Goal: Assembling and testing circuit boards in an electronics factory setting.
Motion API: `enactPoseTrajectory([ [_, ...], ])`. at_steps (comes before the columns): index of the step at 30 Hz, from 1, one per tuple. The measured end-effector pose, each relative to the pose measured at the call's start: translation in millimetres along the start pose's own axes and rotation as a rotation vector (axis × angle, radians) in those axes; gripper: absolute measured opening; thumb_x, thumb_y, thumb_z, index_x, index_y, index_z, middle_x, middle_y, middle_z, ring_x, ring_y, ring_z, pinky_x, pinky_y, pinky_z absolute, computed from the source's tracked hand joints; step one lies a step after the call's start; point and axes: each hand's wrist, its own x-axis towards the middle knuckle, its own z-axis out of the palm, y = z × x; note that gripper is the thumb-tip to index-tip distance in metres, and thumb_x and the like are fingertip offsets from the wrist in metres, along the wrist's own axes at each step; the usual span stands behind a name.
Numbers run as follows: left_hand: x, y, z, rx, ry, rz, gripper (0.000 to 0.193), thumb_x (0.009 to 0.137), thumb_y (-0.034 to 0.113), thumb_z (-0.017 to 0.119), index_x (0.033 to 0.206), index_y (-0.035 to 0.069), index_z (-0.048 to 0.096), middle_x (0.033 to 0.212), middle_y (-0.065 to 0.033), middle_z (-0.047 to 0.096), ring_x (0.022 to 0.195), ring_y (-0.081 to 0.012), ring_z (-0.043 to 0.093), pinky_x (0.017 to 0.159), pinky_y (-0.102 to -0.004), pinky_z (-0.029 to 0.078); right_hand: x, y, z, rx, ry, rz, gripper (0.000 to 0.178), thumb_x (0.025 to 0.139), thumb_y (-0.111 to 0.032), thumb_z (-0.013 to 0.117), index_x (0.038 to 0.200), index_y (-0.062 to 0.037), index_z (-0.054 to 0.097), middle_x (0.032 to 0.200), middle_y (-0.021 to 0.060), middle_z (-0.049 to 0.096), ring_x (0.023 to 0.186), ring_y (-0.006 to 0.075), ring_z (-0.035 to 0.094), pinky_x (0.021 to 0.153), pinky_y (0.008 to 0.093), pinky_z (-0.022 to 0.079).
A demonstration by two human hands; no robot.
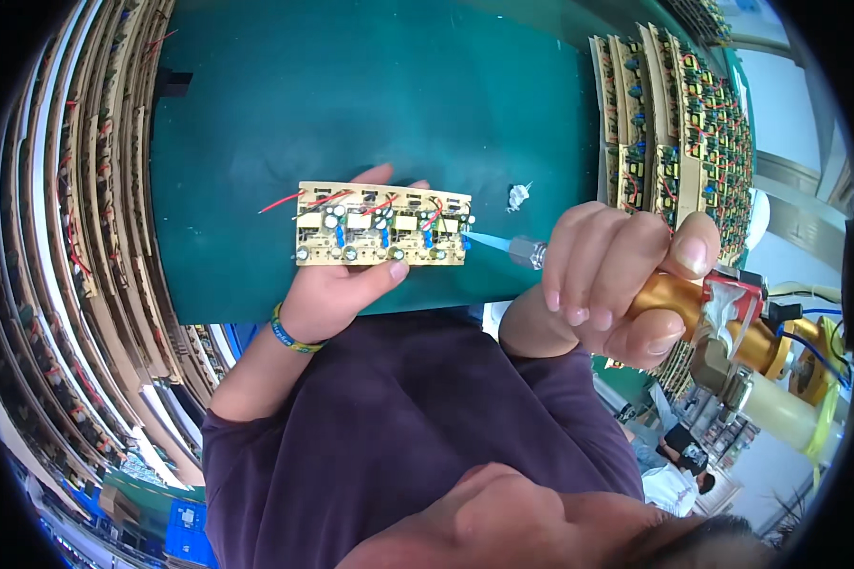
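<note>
My left hand point(337, 296) grips a tan circuit board panel point(386, 251) from below, thumb on its near edge and fingertips showing past its far edge. Several repeated groups of capacitors, blue parts and yellow blocks fill the panel, and thin red wires stick out of it. In my right hand point(626, 280) is a gold-coloured glue dispensing gun point(669, 299), its fingers wrapped round the body. The gun's pale blue tapered nozzle point(489, 242) points left, and its tip meets the panel's right end. Whether the tip touches a part cannot be made out.
A green mat point(370, 95) covers the work surface. A small whitish glue blob point(518, 196) lies on it, right of the panel. Stacked boards on cardboard point(95, 190) stand along the left, and more populated boards point(678, 133) at the right. A hose point(788, 412) trails from the gun.
</note>
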Motion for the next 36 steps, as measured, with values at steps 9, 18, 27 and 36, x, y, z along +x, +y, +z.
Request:
enactPoseTrajectory([
  [9, -1, 1, 4, 0.049, -0.004, -0.001, 0.071, 0.082, -0.010, 0.052, 0.142, 0.000, 0.017, 0.141, -0.0194, 0.039, 0.128, -0.0263, 0.042, 0.106, -0.0381, 0.037, -4, -4, 7, 0.021, 0.279, 0.025, 0.050, 0.083, -0.028, 0.070, 0.116, -0.0027, 0.043, 0.054, -0.0019, 0.044, 0.044, 0.0095, 0.043, 0.040, 0.0245, 0.038],
  [18, -3, -2, 3, 0.106, -0.042, 0.057, 0.071, 0.083, -0.009, 0.052, 0.143, 0.001, 0.015, 0.141, -0.0206, 0.038, 0.129, -0.0271, 0.041, 0.106, -0.0387, 0.035, -6, 0, -1, -0.024, 0.079, -0.001, 0.042, 0.094, -0.026, 0.052, 0.129, -0.0064, 0.036, 0.065, -0.0006, 0.049, 0.047, 0.0080, 0.047, 0.042, 0.0217, 0.043],
  [27, -7, -1, 3, 0.108, -0.062, 0.131, 0.068, 0.082, -0.011, 0.050, 0.141, 0.000, 0.018, 0.142, -0.0219, 0.037, 0.130, -0.0278, 0.040, 0.107, -0.0394, 0.034, -5, 1, 2, -0.033, 0.101, 0.015, 0.040, 0.094, -0.025, 0.052, 0.126, -0.0066, 0.037, 0.064, -0.0013, 0.048, 0.046, 0.0076, 0.047, 0.042, 0.0216, 0.043],
  [36, -9, -3, 10, 0.139, -0.057, 0.127, 0.067, 0.082, -0.012, 0.049, 0.140, 0.001, 0.020, 0.141, -0.0205, 0.039, 0.130, -0.0268, 0.041, 0.106, -0.0381, 0.034, -9, 0, 6, -0.016, 0.160, -0.001, 0.044, 0.092, -0.026, 0.055, 0.125, -0.0048, 0.036, 0.064, 0.0000, 0.048, 0.044, 0.0089, 0.045, 0.041, 0.0225, 0.043],
])
